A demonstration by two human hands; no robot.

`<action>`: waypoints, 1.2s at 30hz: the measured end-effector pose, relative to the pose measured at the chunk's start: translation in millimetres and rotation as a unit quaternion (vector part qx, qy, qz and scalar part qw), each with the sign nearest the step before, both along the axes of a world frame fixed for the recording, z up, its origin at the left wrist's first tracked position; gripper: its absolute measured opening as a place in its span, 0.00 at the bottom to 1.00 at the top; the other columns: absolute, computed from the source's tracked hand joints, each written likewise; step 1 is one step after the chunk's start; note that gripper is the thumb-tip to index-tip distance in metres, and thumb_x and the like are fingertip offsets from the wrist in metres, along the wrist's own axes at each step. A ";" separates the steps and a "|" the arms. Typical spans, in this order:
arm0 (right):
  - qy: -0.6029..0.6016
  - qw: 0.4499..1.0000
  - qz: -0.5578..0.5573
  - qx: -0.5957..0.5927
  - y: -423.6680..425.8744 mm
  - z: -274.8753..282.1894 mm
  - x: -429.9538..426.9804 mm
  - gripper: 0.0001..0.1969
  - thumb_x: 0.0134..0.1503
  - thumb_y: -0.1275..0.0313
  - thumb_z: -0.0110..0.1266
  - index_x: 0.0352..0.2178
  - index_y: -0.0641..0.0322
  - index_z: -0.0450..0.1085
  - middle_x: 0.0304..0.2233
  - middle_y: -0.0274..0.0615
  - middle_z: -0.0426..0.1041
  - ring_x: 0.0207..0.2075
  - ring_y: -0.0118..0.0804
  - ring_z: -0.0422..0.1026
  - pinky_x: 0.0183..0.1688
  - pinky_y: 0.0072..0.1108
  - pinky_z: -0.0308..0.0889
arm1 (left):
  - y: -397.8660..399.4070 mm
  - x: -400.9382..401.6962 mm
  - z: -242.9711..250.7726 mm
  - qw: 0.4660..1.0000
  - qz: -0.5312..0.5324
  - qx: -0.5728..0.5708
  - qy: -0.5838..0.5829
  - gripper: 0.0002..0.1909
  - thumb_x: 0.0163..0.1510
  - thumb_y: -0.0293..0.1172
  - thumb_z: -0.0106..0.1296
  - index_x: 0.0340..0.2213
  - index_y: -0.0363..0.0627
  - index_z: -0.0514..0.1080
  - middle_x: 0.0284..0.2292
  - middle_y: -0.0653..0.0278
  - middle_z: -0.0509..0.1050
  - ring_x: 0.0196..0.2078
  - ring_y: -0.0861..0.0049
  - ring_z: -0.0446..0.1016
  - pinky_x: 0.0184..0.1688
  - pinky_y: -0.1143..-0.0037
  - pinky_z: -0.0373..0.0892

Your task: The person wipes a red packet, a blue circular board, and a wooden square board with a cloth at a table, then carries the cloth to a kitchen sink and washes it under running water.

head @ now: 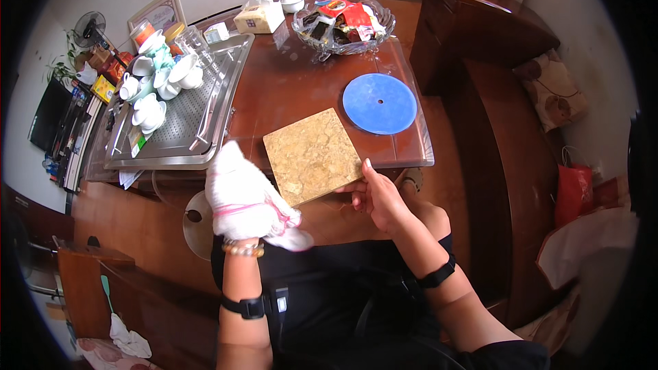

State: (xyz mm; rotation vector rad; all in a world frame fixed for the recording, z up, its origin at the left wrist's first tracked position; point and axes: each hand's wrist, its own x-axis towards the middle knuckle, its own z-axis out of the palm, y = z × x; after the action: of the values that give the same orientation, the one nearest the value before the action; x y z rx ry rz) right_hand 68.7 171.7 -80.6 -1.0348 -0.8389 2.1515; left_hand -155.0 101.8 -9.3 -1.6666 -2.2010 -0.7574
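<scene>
A square tan stone tile (313, 156) with a mottled, marbled face is tilted at the table's front edge. My right hand (379, 195) grips its near right corner, thumb on the edge and fingers underneath. A white terry towel (239, 192) with pink trim covers my left hand, whose fingers are hidden; only the wrist (249, 242) with a beaded bracelet shows below it. The towel lies close to the tile's left edge; I cannot tell whether they touch. Behind the tile, a round blue disc (379, 104) with a small centre hole lies flat on the table.
A steel tea tray (200, 103) at left carries stacked white cups (167, 79) and tongs (203, 126). Toward the back of the wooden table (288, 72) stand a glass bowl (329, 46) of packets, a tissue box (259, 16) and a lidded cup (292, 3). A wooden bench (483, 164) runs along the right.
</scene>
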 end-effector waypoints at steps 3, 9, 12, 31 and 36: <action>0.004 1.000 -0.003 -0.015 1.6 -2.1 0.6 0.25 0.63 0.52 0.33 0.41 0.63 0.66 0.32 0.45 0.75 0.19 0.24 0.61 0.24 0.16 0.57 | 37.8 16.0 5.0 0.996 0.047 -0.051 0.058 0.18 0.45 0.35 0.51 0.36 0.34 0.68 0.29 0.59 0.70 0.29 0.67 0.71 0.34 0.72 0.69; 0.009 1.000 0.021 0.008 2.7 -7.7 -0.4 0.26 0.61 0.49 0.35 0.40 0.61 0.68 0.31 0.37 0.75 0.20 0.21 0.61 0.23 0.15 0.56 | 79.4 57.7 -19.6 0.873 -0.097 -0.368 0.305 0.14 0.50 0.37 0.45 0.36 0.44 0.72 0.39 0.57 0.71 0.46 0.66 0.66 0.46 0.64 0.63; -0.019 1.000 -0.022 -0.007 0.7 -13.7 -1.8 0.26 0.61 0.49 0.35 0.39 0.62 0.68 0.31 0.38 0.75 0.20 0.20 0.60 0.22 0.15 0.55 | 57.4 68.6 -16.9 0.927 -0.255 -0.226 0.154 0.22 0.54 0.43 0.40 0.48 0.48 0.62 0.49 0.58 0.65 0.56 0.68 0.60 0.55 0.61 0.57; -0.013 0.999 -0.033 0.026 -2.2 -17.6 -3.7 0.26 0.61 0.49 0.34 0.36 0.62 0.67 0.25 0.35 0.72 0.19 0.22 0.61 0.22 0.15 0.57 | 63.1 101.8 -4.3 0.868 -0.228 -0.377 0.230 0.28 0.56 0.47 0.34 0.56 0.50 0.54 0.60 0.54 0.51 0.63 0.56 0.48 0.60 0.55 0.46; 0.014 1.000 -0.001 0.002 -0.2 -14.2 2.0 0.26 0.61 0.48 0.34 0.36 0.60 0.67 0.28 0.36 0.73 0.18 0.22 0.59 0.22 0.15 0.56 | 96.5 75.0 11.4 0.898 -0.237 -0.334 0.160 0.29 0.51 0.42 0.44 0.54 0.48 0.57 0.59 0.58 0.53 0.62 0.63 0.50 0.59 0.60 0.53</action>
State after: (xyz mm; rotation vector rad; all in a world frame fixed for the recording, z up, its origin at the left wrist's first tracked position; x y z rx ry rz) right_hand 70.7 171.5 -94.8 -1.0015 -0.8295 2.1573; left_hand -80.0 198.3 2.1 -2.4849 -1.9339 0.2463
